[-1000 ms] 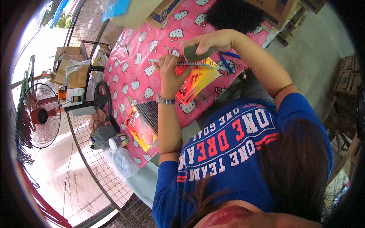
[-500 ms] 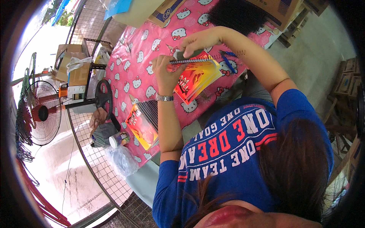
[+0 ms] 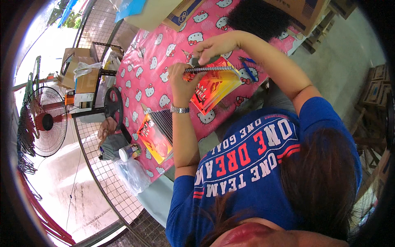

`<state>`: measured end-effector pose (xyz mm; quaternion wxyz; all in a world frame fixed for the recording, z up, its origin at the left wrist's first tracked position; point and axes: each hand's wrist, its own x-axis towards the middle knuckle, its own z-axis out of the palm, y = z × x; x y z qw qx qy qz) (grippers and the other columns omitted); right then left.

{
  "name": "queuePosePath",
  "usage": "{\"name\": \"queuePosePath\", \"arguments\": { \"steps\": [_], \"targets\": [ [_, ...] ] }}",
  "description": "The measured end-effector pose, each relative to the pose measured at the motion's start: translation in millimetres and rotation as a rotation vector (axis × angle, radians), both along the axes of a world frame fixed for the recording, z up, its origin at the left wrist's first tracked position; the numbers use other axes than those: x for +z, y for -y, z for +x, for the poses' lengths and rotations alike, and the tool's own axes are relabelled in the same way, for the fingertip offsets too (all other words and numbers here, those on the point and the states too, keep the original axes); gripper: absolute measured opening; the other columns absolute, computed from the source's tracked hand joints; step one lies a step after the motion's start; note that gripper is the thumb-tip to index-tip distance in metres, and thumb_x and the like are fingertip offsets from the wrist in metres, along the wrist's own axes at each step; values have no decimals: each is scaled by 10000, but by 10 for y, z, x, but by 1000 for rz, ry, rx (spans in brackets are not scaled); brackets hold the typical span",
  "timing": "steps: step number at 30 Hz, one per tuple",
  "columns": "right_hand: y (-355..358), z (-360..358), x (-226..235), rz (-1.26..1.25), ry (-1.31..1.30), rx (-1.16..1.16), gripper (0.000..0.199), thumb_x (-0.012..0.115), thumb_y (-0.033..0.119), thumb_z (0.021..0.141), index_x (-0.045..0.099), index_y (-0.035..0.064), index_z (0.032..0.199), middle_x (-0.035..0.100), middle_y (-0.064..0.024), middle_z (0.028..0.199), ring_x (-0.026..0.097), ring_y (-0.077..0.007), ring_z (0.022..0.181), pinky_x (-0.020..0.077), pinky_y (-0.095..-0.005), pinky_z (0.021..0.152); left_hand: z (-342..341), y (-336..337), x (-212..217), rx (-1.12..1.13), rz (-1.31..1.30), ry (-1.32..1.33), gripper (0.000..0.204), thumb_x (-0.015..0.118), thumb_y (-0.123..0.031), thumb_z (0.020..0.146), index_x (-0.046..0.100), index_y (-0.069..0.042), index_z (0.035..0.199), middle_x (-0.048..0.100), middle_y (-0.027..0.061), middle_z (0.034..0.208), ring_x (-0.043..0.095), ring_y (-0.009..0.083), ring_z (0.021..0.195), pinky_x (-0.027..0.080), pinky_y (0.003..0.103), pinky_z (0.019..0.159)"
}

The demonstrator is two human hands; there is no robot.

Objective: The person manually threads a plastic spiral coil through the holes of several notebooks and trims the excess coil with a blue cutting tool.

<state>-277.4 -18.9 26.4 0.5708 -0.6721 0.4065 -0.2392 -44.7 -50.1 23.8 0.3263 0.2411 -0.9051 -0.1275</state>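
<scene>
My left hand (image 3: 180, 82), with a metal watch at its wrist, pinches the left end of a red and yellow notebook (image 3: 216, 88). A dark spiral coil (image 3: 214, 69) runs along the notebook's far edge. My right hand (image 3: 216, 47) is bent over that edge, its fingers curled round a dark grey-green piece (image 3: 196, 61) beside the coil; what the piece is cannot be made out. Left of my left forearm lies a stack of similar notebooks (image 3: 153, 139) with dark coil spines. A blue-handled tool (image 3: 248, 71) rests right of the notebook.
A pink patterned cover (image 3: 140, 82) spreads over the table. A mass of black coils (image 3: 257, 18) lies at the far right beside a cardboard box (image 3: 306, 12). At the left stand a fan (image 3: 47, 122), a white-lidded container (image 3: 124, 154) and a clear plastic bag (image 3: 133, 177).
A loose length of coil that stuck out past the notebook's right edge no longer shows there. Both hands stay at the notebook's far edge with only slight shifts.
</scene>
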Motion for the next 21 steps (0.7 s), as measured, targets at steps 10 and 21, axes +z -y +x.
{"name": "queuePosePath", "arguments": {
  "steps": [10,21],
  "targets": [
    [137,147,33,116,163,134,518,638,390,884,540,32,1245,581,-62,1136,544,-123,1030,434,-283,897,79,-64,35,57,100,-4,359,860,-167,614,593,-45,821,598,76,835,552,279,827,439,397,763],
    [259,242,-5,43,274,115,430,644,402,873,598,66,1137,610,-21,1025,548,-106,958,435,-283,845,433,192,-172,45,468,-115,259,789,-33,727,610,1,911,595,59,869,592,151,731,490,275,621]
  ]
}}
